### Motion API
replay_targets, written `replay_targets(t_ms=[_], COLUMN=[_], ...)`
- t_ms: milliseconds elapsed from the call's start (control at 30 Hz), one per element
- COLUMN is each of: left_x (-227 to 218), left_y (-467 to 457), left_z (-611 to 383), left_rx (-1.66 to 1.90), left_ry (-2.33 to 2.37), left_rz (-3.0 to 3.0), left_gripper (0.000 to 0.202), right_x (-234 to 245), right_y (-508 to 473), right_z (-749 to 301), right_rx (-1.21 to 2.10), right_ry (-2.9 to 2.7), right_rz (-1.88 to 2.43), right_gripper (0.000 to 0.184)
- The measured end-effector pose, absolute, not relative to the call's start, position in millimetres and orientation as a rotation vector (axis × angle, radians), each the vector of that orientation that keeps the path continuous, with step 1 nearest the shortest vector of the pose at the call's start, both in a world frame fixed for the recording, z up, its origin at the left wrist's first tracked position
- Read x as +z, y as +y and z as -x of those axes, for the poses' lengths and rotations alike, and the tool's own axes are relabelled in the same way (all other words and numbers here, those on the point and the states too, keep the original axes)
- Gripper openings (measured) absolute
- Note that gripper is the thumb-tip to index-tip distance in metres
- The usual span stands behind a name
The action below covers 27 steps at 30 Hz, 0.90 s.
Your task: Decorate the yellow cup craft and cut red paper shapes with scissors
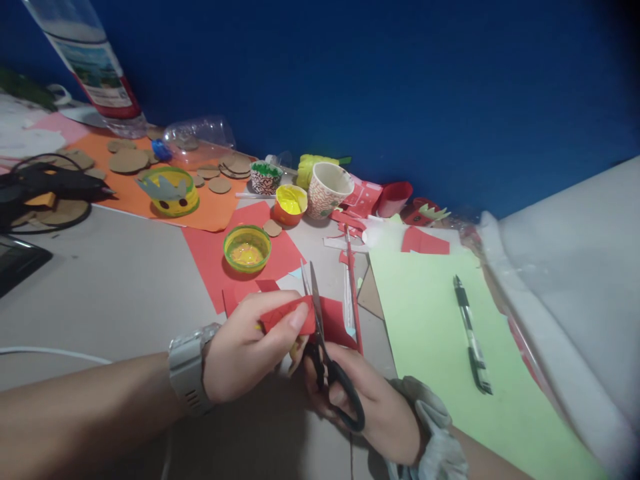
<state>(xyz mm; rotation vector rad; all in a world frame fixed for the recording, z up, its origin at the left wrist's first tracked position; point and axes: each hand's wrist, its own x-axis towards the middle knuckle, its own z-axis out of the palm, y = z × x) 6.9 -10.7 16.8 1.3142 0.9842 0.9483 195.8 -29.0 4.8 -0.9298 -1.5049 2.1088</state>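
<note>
My left hand (255, 347), with a grey watch (190, 370) on the wrist, pinches a small piece of red paper (287, 317) between thumb and fingers. Black-handled scissors (323, 350) are gripped in my right hand (367, 400), their blades pointing away from me and slightly parted. The blades are right at the red piece's right edge; whether they are cutting into it I cannot tell. Something pale and yellowish shows under my left fingers, mostly hidden. Just beyond the hands, a yellow and green bowl-like cup (247, 248) stands on a red sheet (205, 263).
A pen (473, 333) lies on a green sheet (420, 320) at right. Farther back are a paper cup (329, 190), a red cup of yellow paint (290, 203), cardboard discs (129, 161), a tipped clear bottle (200, 139) and a tall bottle (95, 67). A glue gun (55, 183) lies left.
</note>
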Motion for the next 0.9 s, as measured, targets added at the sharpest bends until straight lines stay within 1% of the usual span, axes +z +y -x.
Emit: replay_targets(t_ms=[133,400,900], left_x=[18.3,14.8,15.1], left_y=[-10.7,-12.4,-12.4], left_z=[-7.0,-5.8,-5.7], left_rx=[0.957,0.94,0.963], left_ry=[0.992,0.917,0.913], left_rz=[-1.311,-1.192,-1.234], left_gripper=[0.038,0.046,0.043], right_x=[3.9,5.5,5.2], right_y=[-28.7,-29.2,-29.2], right_z=[-194.3,-194.2,-194.2], right_rx=[2.091,2.088,2.087], right_ry=[-1.516,-1.504,-1.521], right_rz=[0.93,0.988,0.955], right_gripper=[0.055,0.057,0.054])
